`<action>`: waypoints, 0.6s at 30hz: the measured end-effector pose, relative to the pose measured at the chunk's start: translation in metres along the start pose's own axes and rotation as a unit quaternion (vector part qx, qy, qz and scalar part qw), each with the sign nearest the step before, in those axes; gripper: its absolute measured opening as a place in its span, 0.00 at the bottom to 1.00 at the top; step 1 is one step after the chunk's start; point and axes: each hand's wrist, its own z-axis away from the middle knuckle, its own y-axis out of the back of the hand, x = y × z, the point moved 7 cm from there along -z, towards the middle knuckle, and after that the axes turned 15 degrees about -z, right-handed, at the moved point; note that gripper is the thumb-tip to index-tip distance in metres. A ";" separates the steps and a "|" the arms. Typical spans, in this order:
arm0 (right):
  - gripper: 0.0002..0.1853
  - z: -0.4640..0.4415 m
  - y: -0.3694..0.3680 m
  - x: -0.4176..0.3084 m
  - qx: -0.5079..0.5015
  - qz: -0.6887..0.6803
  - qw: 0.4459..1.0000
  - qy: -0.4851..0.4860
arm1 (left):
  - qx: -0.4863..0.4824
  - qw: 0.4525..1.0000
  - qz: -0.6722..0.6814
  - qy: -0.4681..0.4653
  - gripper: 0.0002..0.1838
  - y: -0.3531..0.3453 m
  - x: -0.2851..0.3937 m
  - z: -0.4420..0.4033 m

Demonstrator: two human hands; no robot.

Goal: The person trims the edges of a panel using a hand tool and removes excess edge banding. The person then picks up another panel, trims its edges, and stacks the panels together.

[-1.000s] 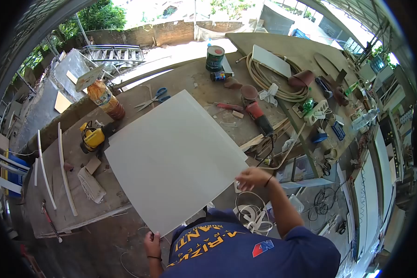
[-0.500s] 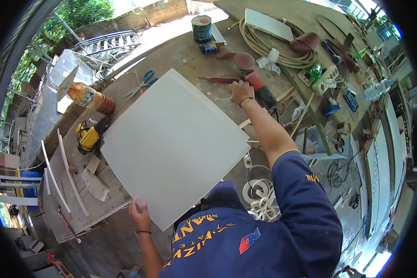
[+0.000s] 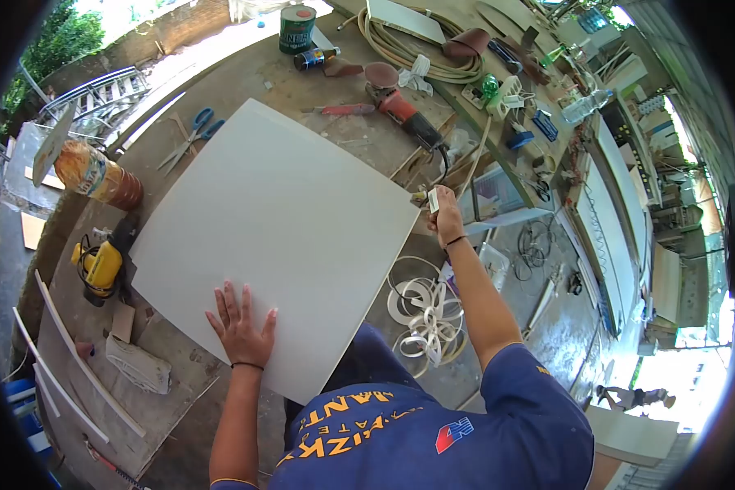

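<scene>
My left hand (image 3: 242,331) lies flat on the large white panel (image 3: 278,212), fingers spread. Just past the panel's right corner, my right hand (image 3: 447,216) is closed around a small white power socket (image 3: 434,201); its details are partly hidden by the fingers. Near that hand runs the black cord of a red and black angle grinder (image 3: 400,110), which rests on the bench with its disc facing up. A red-handled cutter (image 3: 345,109) is beside the grinder.
Blue-handled scissors (image 3: 196,135), an orange-brown bottle (image 3: 98,175) and a yellow power tool (image 3: 102,265) sit left of the panel. White edging strip (image 3: 429,314) lies coiled below. A thinner can (image 3: 297,31) and a coiled hose (image 3: 400,49) are at the back.
My right hand has left the grinder area, moved down to the panel's right corner and closed on the white socket. My left hand has shifted from the panel's edge onto its face.
</scene>
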 end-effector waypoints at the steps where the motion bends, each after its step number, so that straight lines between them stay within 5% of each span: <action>1: 0.17 0.013 0.001 0.011 0.031 -0.085 0.993 -0.078 | 0.002 1.000 -0.008 0.005 0.36 0.000 0.000 0.001; 9: 0.13 0.007 -0.012 0.006 0.084 0.068 0.984 0.142 | 0.002 1.000 -0.011 0.006 0.37 -0.003 0.000 0.001; 18: 0.10 0.014 0.009 0.020 0.137 -0.060 0.987 0.056 | -0.005 1.000 -0.024 -0.001 0.37 -0.004 0.001 0.001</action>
